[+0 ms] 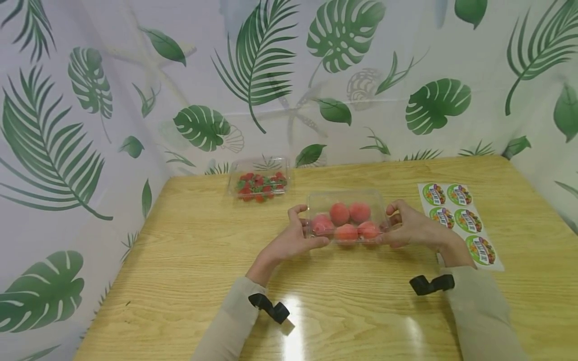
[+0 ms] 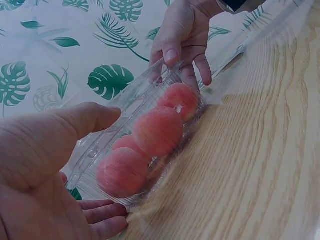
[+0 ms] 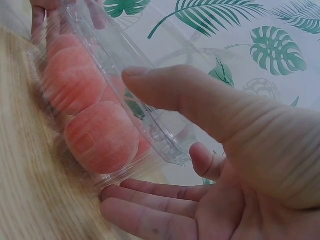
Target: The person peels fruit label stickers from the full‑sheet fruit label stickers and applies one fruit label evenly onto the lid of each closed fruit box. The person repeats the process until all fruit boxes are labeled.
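A clear plastic clamshell box (image 1: 345, 197) with several peaches (image 1: 339, 214) inside lies on the table in the head view. At its left end my left hand (image 1: 295, 239) grips it, thumb along the near side and fingers around the end. My right hand (image 1: 415, 229) holds the opposite end the same way. In the left wrist view, the left fingertips (image 2: 112, 215) reach the box's lower edge beside a peach (image 2: 122, 172). From the right wrist, the right thumb (image 3: 160, 87) lies over the clear plastic, with the fingers low at the box's end.
A second clear box (image 1: 259, 165) holding strawberries (image 1: 257, 188) stands at the back left of the wooden table (image 1: 180, 260). To the right lies a sheet of round fruit stickers (image 1: 469, 220), partly behind the right wrist. A leaf-patterned cloth (image 1: 271, 75) hangs behind and at the sides.
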The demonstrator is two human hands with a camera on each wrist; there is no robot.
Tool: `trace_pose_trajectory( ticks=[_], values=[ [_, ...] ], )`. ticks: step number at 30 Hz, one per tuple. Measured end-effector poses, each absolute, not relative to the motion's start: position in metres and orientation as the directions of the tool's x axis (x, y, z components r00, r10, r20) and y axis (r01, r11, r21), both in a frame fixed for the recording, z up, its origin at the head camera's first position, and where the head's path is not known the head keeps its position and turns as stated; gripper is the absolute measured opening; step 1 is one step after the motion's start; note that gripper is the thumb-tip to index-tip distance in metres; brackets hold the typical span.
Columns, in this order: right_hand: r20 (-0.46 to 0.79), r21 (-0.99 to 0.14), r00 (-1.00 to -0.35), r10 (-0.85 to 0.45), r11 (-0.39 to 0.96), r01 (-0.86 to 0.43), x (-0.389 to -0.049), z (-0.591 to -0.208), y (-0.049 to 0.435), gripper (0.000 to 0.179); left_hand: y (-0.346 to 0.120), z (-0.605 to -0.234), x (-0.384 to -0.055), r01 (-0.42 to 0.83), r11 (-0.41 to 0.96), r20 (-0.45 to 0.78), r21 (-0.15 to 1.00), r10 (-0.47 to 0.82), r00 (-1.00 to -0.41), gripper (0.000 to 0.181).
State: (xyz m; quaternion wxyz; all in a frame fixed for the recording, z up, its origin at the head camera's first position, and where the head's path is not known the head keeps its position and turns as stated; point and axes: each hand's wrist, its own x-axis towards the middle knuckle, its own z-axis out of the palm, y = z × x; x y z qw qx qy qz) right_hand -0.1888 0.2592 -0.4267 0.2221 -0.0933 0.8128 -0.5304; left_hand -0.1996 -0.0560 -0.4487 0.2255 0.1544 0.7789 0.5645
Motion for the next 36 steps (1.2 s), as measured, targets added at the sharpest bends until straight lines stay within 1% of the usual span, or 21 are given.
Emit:
trace_pose_trajectory(
  ticks=[5, 14, 20, 24, 27, 29, 32, 36],
  values=[
    [-0.264, -0.913, -0.874, -0.408, 0.399, 0.089, -0.19, -0.427, 0.261, 0.07, -0.056, -0.448, -0.199, 0.004, 0.339, -0.177, 0.941, 0.498, -0.849, 0.097],
    [-0.281, -0.904, -0.873, -0.4, 0.415, 0.101, -0.189, -0.425, 0.261, 0.071, -0.056, -0.449, -0.2, 0.014, 0.354, -0.177, 0.935, 0.501, -0.847, 0.096],
    [-0.294, -0.889, -0.879, -0.376, 0.446, 0.107, -0.189, -0.424, 0.266, 0.074, -0.056, -0.45, -0.2, 0.013, 0.353, -0.178, 0.936, 0.502, -0.846, 0.096],
    [-0.258, -0.895, -0.898, -0.357, 0.439, 0.083, -0.191, -0.422, 0.275, 0.072, -0.056, -0.449, -0.2, 0.017, 0.358, -0.176, 0.934, 0.502, -0.847, 0.096],
    [-0.198, -0.895, -0.928, -0.315, 0.444, 0.041, -0.191, -0.418, 0.284, 0.067, -0.056, -0.449, -0.201, 0.02, 0.359, -0.175, 0.933, 0.5, -0.848, 0.096],
    [-0.166, -0.885, -0.947, -0.274, 0.466, 0.02, -0.191, -0.415, 0.289, 0.068, -0.056, -0.449, -0.201, 0.02, 0.36, -0.175, 0.933, 0.5, -0.848, 0.096],
    [-0.134, -0.861, -0.971, -0.199, 0.509, 0.015, -0.19, -0.41, 0.298, 0.072, -0.055, -0.449, -0.201, 0.016, 0.365, -0.18, 0.931, 0.496, -0.849, 0.096],
    [-0.067, -0.826, -0.995, -0.081, 0.563, 0.01, -0.189, -0.412, 0.308, 0.068, -0.056, -0.447, -0.199, 0.011, 0.374, -0.188, 0.927, 0.491, -0.851, 0.096]
  ],
)
